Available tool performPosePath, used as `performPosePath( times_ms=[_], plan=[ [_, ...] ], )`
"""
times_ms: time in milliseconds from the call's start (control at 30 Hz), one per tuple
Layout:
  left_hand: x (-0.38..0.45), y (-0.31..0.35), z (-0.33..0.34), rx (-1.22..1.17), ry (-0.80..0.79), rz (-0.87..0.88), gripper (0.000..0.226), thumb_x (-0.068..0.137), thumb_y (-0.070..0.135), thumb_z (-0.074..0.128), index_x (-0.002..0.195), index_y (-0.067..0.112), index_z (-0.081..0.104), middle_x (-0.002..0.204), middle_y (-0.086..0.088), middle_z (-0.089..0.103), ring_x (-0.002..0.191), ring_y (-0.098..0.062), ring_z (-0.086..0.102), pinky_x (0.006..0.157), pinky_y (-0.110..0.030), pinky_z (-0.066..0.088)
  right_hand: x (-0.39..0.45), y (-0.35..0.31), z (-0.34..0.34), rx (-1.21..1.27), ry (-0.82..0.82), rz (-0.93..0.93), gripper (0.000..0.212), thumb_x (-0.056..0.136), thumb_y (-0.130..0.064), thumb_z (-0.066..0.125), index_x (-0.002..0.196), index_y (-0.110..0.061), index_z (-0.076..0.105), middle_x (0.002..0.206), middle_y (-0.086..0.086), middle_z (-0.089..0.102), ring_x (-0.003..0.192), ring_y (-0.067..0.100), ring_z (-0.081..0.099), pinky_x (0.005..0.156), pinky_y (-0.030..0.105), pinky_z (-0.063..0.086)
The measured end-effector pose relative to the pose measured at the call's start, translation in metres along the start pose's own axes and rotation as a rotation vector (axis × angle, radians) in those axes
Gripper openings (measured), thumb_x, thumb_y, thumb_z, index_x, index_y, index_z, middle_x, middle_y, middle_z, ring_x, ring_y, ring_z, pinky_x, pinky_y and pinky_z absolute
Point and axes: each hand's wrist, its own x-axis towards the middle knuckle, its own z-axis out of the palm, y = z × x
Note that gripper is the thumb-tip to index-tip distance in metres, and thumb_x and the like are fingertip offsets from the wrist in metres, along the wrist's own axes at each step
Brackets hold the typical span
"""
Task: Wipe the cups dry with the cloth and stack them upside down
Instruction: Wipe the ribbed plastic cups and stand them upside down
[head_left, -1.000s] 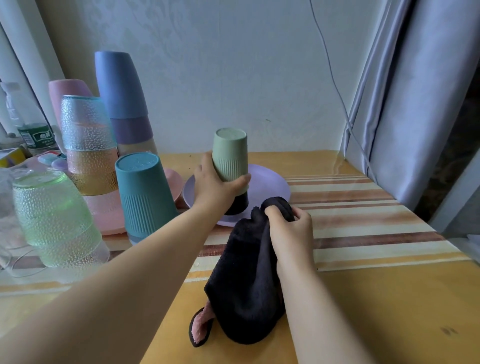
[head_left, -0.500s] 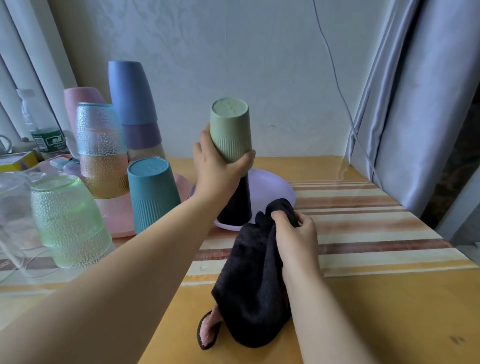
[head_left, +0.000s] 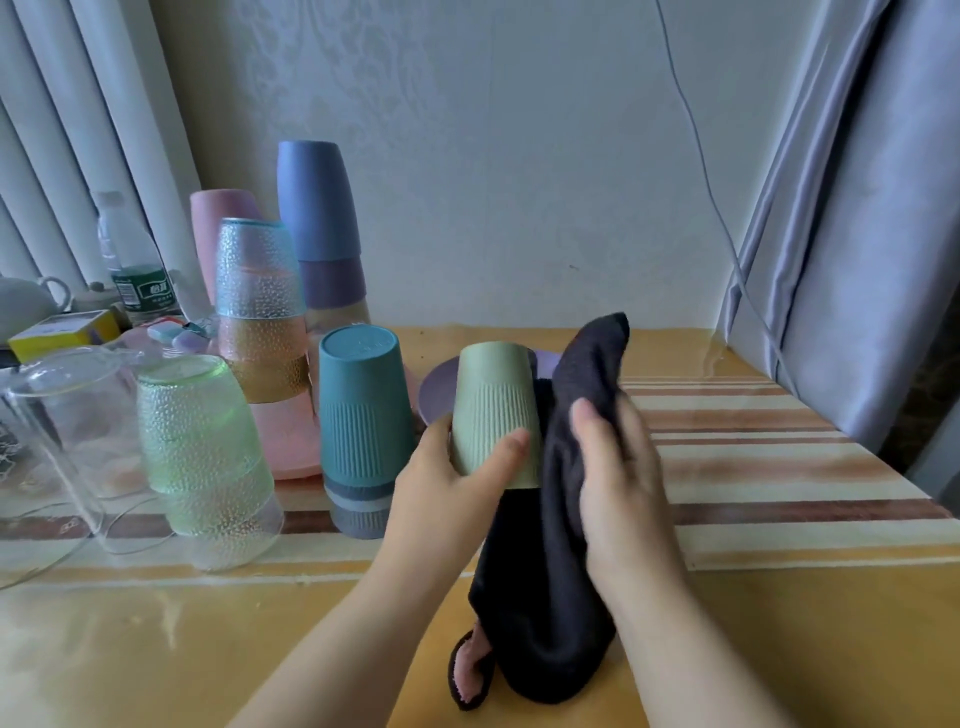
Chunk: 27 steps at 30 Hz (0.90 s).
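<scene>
Hardly any legible writing showed anywhere in the view.

The one printed item was a green label (head_left: 143, 291) wrapped round a clear plastic water bottle (head_left: 130, 260), which stood at the far left rear of the worktop (head_left: 779, 623), behind and left of the stack of textured glass cups (head_left: 257, 312). White characters sat on that label, but they were too small and blurred to be read. Left of the bottle, a yellow box (head_left: 62, 332) showed a pale top face with no print that could be made out. The teal cup (head_left: 361, 415) right of the bottle carried faint raised marks on its base, unreadable.
</scene>
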Motion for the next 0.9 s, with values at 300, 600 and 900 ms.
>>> performPosePath(
  times_ms=[300, 600, 900],
  plan=[
    [-0.001, -0.011, -0.009, -0.044, -0.257, 0.064, 0.026, 0.082, 0.049, 0.064, 0.1, 0.03, 0.065, 0.09, 0.011, 0.072, 0.084, -0.003, 0.068, 0.072, -0.022, 0.053, -0.005, 0.007, 0.015, -0.198, -0.248, -0.16, 0.035, 0.096, -0.033, 0.041, 0.129, -0.046, 0.042, 0.148, -0.031, 0.019, 0.136, -0.017, 0.008, 0.106, 0.002, 0.015],
    [-0.006, -0.007, -0.016, -0.353, -0.423, -0.009, 0.029, 0.082, 0.039, 0.065, 0.107, 0.025, 0.069, 0.1, 0.005, 0.075, 0.095, -0.009, 0.069, 0.074, -0.015, 0.049, 0.0, -0.002, 0.003, 0.134, -0.107, 0.153, 0.033, 0.081, -0.048, 0.045, 0.111, -0.048, 0.058, 0.121, -0.026, 0.06, 0.116, -0.006, 0.052, 0.108, 0.031, 0.037],
    [0.001, -0.009, -0.017, -0.575, -0.157, -0.045, 0.06, 0.055, 0.052, 0.074, 0.106, 0.024, 0.06, 0.105, -0.009, 0.07, 0.092, -0.018, 0.071, 0.077, -0.032, 0.054, -0.02, -0.003, 0.019, 0.192, -0.146, 0.151, 0.034, 0.081, -0.046, 0.044, 0.112, -0.045, 0.056, 0.116, -0.033, 0.059, 0.114, -0.012, 0.051, 0.094, 0.014, 0.041]
  ],
)
